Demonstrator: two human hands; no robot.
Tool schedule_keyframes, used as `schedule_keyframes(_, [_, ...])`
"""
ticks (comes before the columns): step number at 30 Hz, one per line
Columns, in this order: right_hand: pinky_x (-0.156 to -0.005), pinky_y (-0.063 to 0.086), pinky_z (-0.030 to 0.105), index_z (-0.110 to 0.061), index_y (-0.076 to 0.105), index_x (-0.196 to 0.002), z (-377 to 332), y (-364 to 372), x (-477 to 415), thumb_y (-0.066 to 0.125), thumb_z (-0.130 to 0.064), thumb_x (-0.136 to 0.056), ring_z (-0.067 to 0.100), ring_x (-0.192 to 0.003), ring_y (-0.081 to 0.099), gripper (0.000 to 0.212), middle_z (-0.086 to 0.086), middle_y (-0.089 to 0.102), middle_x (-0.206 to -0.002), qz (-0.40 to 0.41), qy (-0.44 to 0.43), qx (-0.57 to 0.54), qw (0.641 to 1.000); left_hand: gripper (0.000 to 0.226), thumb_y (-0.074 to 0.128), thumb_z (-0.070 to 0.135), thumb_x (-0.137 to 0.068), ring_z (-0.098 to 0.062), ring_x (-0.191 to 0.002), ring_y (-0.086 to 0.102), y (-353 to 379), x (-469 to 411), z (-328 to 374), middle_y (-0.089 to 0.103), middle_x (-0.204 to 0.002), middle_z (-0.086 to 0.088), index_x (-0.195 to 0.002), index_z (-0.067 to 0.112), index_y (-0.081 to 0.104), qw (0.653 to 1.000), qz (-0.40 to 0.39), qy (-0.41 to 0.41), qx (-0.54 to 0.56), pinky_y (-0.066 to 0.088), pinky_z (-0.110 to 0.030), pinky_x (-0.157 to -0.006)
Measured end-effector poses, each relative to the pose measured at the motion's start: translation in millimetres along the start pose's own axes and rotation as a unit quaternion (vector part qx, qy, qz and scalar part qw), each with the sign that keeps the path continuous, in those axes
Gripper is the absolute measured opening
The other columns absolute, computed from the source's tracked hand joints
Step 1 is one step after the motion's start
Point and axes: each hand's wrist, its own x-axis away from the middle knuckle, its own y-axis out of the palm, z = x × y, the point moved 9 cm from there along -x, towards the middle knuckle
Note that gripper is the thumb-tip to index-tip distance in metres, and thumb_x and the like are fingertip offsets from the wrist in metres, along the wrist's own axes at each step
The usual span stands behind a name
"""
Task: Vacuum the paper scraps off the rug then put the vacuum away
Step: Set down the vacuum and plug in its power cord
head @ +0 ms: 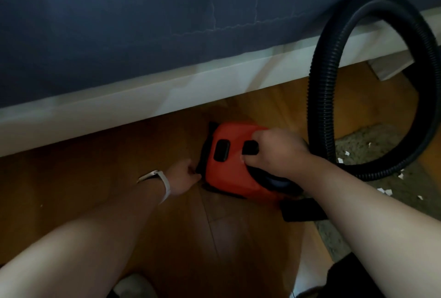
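A red canister vacuum (229, 169) sits on the wooden floor just in front of the bed frame. My right hand (274, 152) grips the black handle on top of it. My left hand (186, 175), with a white band on the wrist, pinches something black at the vacuum's rear left edge; what it is I cannot tell. The black ribbed hose (319, 97) loops up from the vacuum and arcs over to the right. A grey-green rug (372, 145) lies at the right with several white paper scraps (346, 153) on it.
A bed with a dark blue cover (143, 23) and white frame (167, 97) spans the top, with a low gap beneath. A black nozzle part (303, 209) lies by the rug's edge. Wooden floor (214, 238) stretches in front.
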Motion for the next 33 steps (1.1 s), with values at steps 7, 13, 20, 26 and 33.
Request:
schedule_keyframes(7, [-0.044, 0.025, 0.026, -0.026, 0.044, -0.063, 1, -2, 1, 0.061, -0.056, -0.085, 0.007, -0.053, 0.046, 0.041, -0.009, 0.05, -0.062, 0.012, -0.002, 0.0, 1.0, 0.007, 0.058, 0.021, -0.098, -0.019, -0.086, 0.061, -8, -2, -7, 0.066, -0.101, -0.007, -0.097, 0.018, 0.065, 0.999, 0.006, 0.0, -0.034, 0.045, -0.026, -0.067])
schedule_keyframes(13, [-0.045, 0.029, 0.027, -0.025, 0.045, -0.065, 4, -1, 1, 0.06, -0.055, -0.086, 0.009, -0.056, 0.048, 0.04, -0.008, 0.052, -0.065, 0.008, 0.002, -0.007, 1.0, 0.023, 0.066, 0.037, -0.094, -0.02, -0.094, 0.062, 6, 3, -13, 0.065, -0.105, -0.004, -0.107, 0.017, 0.062, 0.998, 0.012, -0.046, 0.047, 0.05, -0.029, -0.077])
schedule_keyframes(20, [-0.055, 0.051, 0.034, -0.022, 0.055, -0.07, 13, -8, 3, 0.065, -0.06, -0.083, 0.013, -0.061, 0.055, 0.042, -0.006, 0.056, -0.068, 0.013, 0.012, -0.035, 0.999, 0.015, 0.058, 0.03, -0.1, -0.02, -0.079, 0.066, -18, 9, 6, 0.071, -0.094, -0.003, -0.102, 0.022, 0.07, 0.996, 0.025, -0.022, 0.084, 0.051, -0.029, -0.065])
schedule_keyframes(26, [-0.048, 0.039, 0.032, -0.024, 0.049, -0.062, 14, -13, 8, 0.064, -0.064, -0.078, 0.014, -0.059, 0.055, 0.046, -0.007, 0.054, -0.063, 0.013, -0.007, -0.097, 0.995, 0.036, 0.046, 0.039, -0.105, -0.007, -0.058, 0.065, -53, 18, 19, 0.07, -0.066, 0.008, -0.085, 0.019, 0.067, 0.997, 0.045, 0.008, 0.057, 0.042, -0.027, -0.06])
schedule_keyframes(33, [-0.045, 0.029, 0.028, -0.026, 0.05, -0.061, 9, -24, 17, 0.047, -0.071, -0.066, 0.007, -0.055, 0.051, 0.046, -0.01, 0.053, -0.059, 0.042, -0.036, -0.133, 0.99, 0.025, 0.046, 0.029, -0.106, -0.023, -0.081, 0.062, -62, 7, -7, 0.066, -0.094, -0.009, -0.097, 0.013, 0.064, 0.988, 0.138, -0.063, 0.026, 0.041, -0.03, -0.061])
